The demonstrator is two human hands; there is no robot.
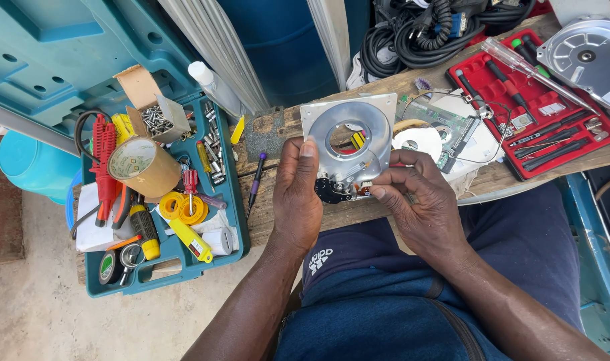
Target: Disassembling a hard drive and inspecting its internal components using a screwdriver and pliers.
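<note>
Left hand (297,194): grip clamped on metal plate (348,137), left edge.
Right hand (418,200): fingers pinch plate's lower right, above surface (278,200).

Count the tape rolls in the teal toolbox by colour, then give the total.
Brown tape roll: 1
Yellow tape rolls: 2
Dark tape roll: 1
Total: 4, all in the teal toolbox.
</note>
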